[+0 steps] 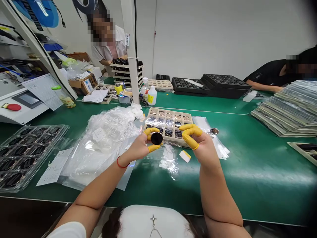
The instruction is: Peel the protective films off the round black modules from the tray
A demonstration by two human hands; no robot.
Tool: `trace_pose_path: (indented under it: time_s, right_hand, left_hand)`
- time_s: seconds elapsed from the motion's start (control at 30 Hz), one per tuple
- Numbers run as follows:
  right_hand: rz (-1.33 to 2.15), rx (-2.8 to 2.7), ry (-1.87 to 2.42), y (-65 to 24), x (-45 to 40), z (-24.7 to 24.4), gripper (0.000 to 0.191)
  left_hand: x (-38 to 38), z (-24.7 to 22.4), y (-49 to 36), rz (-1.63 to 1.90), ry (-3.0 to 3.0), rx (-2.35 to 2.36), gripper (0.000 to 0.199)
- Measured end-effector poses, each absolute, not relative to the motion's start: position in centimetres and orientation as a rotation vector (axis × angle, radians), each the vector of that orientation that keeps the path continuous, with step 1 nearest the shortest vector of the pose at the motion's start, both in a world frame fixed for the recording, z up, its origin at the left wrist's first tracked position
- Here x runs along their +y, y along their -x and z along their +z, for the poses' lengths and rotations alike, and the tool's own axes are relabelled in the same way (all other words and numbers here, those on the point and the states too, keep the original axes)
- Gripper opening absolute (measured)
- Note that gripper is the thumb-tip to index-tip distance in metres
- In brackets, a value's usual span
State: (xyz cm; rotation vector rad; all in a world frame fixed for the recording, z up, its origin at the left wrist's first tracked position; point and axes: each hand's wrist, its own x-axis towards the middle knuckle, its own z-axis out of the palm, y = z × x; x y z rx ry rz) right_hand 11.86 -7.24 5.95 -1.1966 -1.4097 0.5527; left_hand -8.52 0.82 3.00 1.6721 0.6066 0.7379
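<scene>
My left hand (145,143), with yellow finger covers, grips a round black disc (157,138) by its edge, in front of a beige compartment tray (187,143). The tray holds round dark and metallic parts in rows. To the right of the disc, my right hand (195,138) is raised at the tray's right front corner. Its covered fingers are bent, thumb and fingertips apart, with nothing visible between them. A small white and yellow pad (185,156) lies on the green table below the hands, beside clear film scraps (168,158).
Plastic bags (106,132) spread left of the tray; a clear tray of black discs (22,152) lies far left. Behind stand a white bottle (152,96), a post (131,49) and black trays (223,84). Stacked panels (289,109) stand right. Two people are across the table.
</scene>
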Motion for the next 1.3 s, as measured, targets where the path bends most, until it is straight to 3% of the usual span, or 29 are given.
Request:
trace_pose_path:
  time_s: [0.23,1.3]
  right_hand:
    - [0.936,-1.409,1.222,-9.2,-6.5,4.5,0.015]
    - [0.813,-1.476,1.309,-9.0,-6.5,4.6,0.007]
  left_hand:
    - [-0.7,2.1,7.2,0.712,-1.682,0.499,0.046]
    - [-0.5,2.2,7.6,0.700,-1.738,0.482,0.047]
